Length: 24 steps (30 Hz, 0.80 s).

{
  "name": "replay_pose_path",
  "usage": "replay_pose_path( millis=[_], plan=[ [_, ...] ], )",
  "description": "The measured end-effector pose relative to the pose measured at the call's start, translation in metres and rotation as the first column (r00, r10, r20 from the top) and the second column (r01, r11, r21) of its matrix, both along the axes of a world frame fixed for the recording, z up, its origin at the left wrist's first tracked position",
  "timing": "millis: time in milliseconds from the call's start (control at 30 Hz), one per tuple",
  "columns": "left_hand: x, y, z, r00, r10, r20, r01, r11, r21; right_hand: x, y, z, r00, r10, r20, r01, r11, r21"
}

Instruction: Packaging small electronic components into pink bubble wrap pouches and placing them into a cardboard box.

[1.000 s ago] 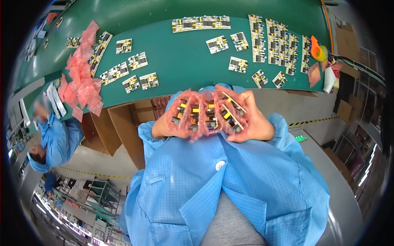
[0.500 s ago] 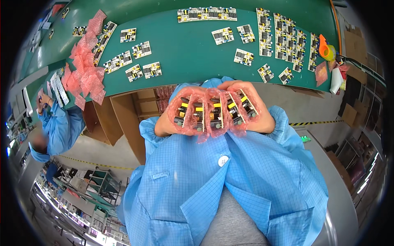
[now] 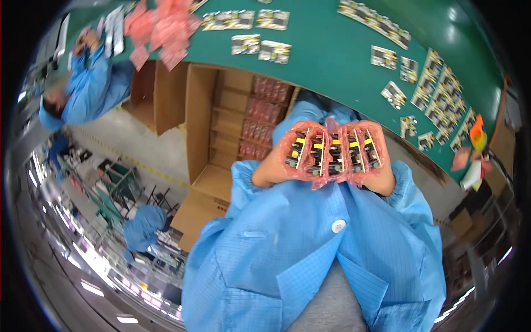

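A row of several circuit boards (image 3: 334, 152), standing on edge side by side, is wrapped in pink bubble wrap (image 3: 344, 176). Yellow and black parts show between the boards. My left hand (image 3: 272, 165) presses against the bundle's left end, and my right hand (image 3: 383, 178) grips its right end. Both hold it in front of my chest, clear of the bench; most fingers are hidden behind the wrap. Left of the bundle, below the bench edge, stands an open cardboard box (image 3: 200, 119). Pink-wrapped bundles (image 3: 264, 110) fill its right-hand part; cardboard dividers (image 3: 228, 113) show beside them.
Loose circuit boards (image 3: 274, 51) and rows of joined boards (image 3: 442, 105) lie on the green bench (image 3: 326, 61). Pink bubble wrap sheets (image 3: 166, 30) are heaped at its left. A co-worker in blue (image 3: 94, 83) sits at far left, another person (image 3: 145, 227) farther back. A closed carton flap (image 3: 202, 213) juts below the box.
My view and body have turned to the left, bringing the box with its wrapped bundles fully into view. The bundle stays between my two hands.
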State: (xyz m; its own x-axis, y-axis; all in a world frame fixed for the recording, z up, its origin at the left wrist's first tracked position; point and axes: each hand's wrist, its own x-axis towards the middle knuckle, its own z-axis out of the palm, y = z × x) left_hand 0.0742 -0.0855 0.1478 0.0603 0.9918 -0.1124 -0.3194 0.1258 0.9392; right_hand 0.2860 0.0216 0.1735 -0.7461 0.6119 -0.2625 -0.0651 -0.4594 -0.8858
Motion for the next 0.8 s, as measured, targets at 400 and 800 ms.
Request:
replay_pose_path(
  millis=[400,800],
  plan=[
    [-0.047,-0.313,-0.074,0.620,0.783,0.057,-0.571,0.500,-0.651,-0.159,-0.238,-0.141,0.911,0.349,0.221,-0.223,0.866,-0.447],
    [-0.114,-0.499,-0.262,0.892,0.200,-0.404,-0.449,0.471,-0.759,-0.168,-0.532,-0.347,0.768,0.346,0.538,0.305,0.541,-0.784]
  ],
)
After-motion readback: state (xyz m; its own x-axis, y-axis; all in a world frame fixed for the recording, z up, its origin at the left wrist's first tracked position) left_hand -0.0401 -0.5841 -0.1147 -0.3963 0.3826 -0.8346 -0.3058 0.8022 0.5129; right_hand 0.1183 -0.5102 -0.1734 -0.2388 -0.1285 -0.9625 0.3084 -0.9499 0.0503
